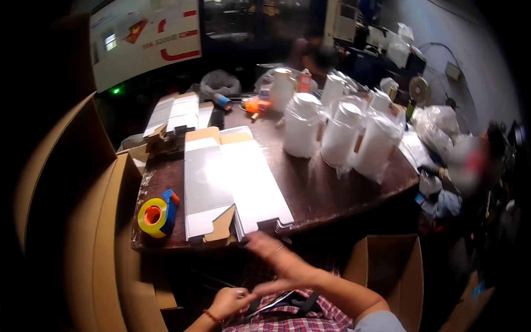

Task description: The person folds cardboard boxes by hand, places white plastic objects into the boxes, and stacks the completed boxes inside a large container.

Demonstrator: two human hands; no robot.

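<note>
Flattened white cartons [249, 177] with brown undersides lie in a stack at the table's front edge, one flap folded up. My right hand [282, 265] reaches across my body, its fingers stretched out beside the near corner of the stack. It is slightly blurred; whether the fingertips touch the cardboard I cannot tell. My left hand [229, 303], with a red bead bracelet at the wrist, is low in front of my checked apron [326, 315]. Its fingers are curled closed, and what they hold, if anything, does not show. A yellow tape roll on a blue dispenser [157, 216] sits left of the cartons.
Several white jugs in clear plastic bags [301, 127] stand on the right of the dark table [265, 133]. More folded cartons [177, 113] lie at the back left. Tall open cardboard boxes [105, 210] flank me on the left, another box [387, 260] on the right.
</note>
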